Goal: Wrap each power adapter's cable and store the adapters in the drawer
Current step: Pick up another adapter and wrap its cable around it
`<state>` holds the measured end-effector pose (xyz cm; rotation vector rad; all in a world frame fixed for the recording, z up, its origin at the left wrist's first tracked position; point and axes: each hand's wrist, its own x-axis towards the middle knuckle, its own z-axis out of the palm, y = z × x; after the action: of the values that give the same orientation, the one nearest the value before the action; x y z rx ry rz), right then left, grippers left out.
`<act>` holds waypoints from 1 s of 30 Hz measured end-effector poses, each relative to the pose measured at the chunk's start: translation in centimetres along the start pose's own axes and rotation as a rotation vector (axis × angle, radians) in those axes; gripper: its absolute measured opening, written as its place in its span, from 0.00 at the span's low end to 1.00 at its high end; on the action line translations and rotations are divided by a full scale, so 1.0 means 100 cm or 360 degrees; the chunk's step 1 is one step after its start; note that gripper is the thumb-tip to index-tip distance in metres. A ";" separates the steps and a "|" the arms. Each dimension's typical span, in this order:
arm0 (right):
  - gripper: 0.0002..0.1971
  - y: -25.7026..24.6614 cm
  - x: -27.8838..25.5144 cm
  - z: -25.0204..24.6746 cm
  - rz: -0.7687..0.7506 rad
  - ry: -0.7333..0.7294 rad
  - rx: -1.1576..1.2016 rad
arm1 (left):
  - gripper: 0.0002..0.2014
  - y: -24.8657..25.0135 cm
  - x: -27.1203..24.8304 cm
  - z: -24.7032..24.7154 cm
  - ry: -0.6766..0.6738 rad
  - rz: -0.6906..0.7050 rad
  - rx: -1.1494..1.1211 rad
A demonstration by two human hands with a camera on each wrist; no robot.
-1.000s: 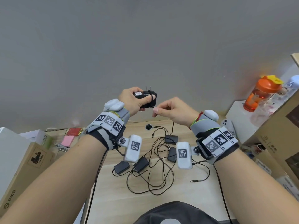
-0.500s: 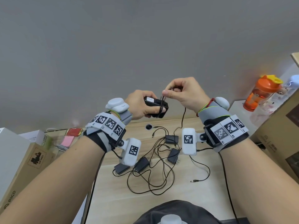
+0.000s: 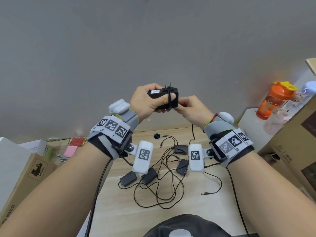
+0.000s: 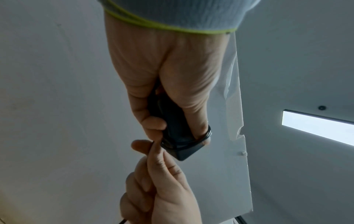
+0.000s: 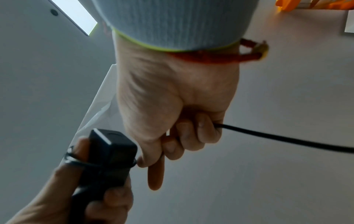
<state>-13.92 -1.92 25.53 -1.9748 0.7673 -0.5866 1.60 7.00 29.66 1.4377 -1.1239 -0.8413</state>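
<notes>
My left hand grips a black power adapter raised in front of the grey wall, prongs pointing up. Turns of its black cable loop around the adapter body and over my left thumb. My right hand pinches the cable just right of the adapter; the rest of the cable runs out of that fist and hangs down. In the left wrist view the adapter shows the loops over the thumb. Several more black adapters with tangled cables lie on the wooden desk below.
Cardboard boxes stand at the left, more boxes at the right. An orange bottle sits on a white surface at the right. A round cable hole is at the desk's back edge. No drawer is in view.
My right hand came down from above the adapter to its right side, laying another turn of cable around it. My left hand lifted the adapter a little and turned its prongs up.
</notes>
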 end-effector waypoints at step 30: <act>0.08 -0.003 0.011 -0.014 -0.0199 0.0158 0.0184 | 0.13 -0.014 -0.007 -0.008 -0.0373 -0.0093 0.0462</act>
<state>-14.00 -3.41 26.55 -1.9078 0.6581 -0.7910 2.39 7.89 28.34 1.6462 -1.4328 -0.9345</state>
